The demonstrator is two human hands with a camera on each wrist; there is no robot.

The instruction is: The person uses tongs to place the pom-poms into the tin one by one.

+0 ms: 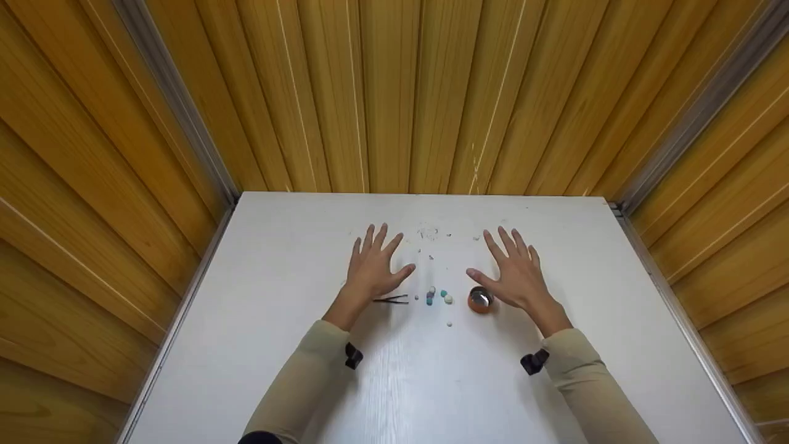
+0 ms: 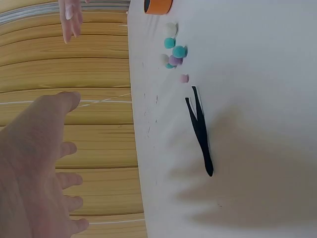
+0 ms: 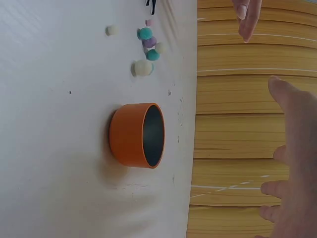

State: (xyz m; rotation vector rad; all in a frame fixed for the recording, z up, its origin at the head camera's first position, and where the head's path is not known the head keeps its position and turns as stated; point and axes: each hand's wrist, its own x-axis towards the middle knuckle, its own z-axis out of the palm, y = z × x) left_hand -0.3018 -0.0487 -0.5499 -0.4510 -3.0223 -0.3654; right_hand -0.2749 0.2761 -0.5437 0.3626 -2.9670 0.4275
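Note:
My left hand (image 1: 373,269) hovers above the table with its fingers spread, holding nothing. Black tweezers (image 2: 200,131) lie on the table by that hand, their tips apart and pointing toward the small balls. My right hand (image 1: 516,275), also with fingers spread and nothing in it, is over the table beside an orange cup (image 3: 130,135). The cup stands upright, its dark inside showing in the right wrist view. Between the hands lie several small fuzzy balls: teal (image 2: 180,51), purple (image 3: 149,42), pink (image 2: 184,78) and white ones (image 3: 143,68). Some of them touch each other.
Everything lies on a white table (image 1: 394,382) with dark scuff marks (image 1: 428,233) toward its far side. Wood-patterned panels (image 1: 388,92) rise behind it and at both sides, with metal rails (image 1: 684,105) at the corners.

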